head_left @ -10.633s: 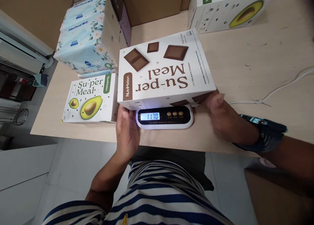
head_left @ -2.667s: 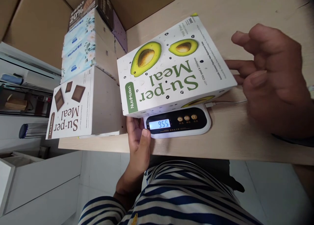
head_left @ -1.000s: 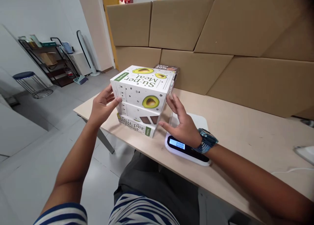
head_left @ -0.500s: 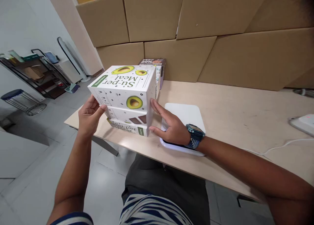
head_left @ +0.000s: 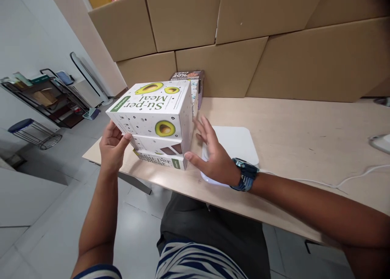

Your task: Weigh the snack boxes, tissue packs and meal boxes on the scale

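Note:
A white Su-per Meal box [head_left: 143,122] printed with avocados tops a stack near the table's left end. Beneath it sit a white box with brown squares [head_left: 152,143] and, at the bottom, another Su-per Meal box [head_left: 160,160]. My left hand [head_left: 113,151] grips the top box's left front corner, thumb at the front and the other fingers partly hidden along the side. To the right of the stack, my right hand [head_left: 215,159] is open, fingers spread, with its thumb tip close to the middle box. Whether that thumb touches it I cannot tell.
A flat white device [head_left: 236,141] lies beneath my right hand, and a white cable [head_left: 323,182] runs rightward. Behind the stack stands a dark box [head_left: 198,76]. Large cardboard boxes [head_left: 219,76] wall off the table's back. A stool [head_left: 30,128] and rack stand on the floor at left.
My right hand has come away from the boxes' right side and its fingers have spread. My left hand stays at the top box's corner. The view has shifted slightly.

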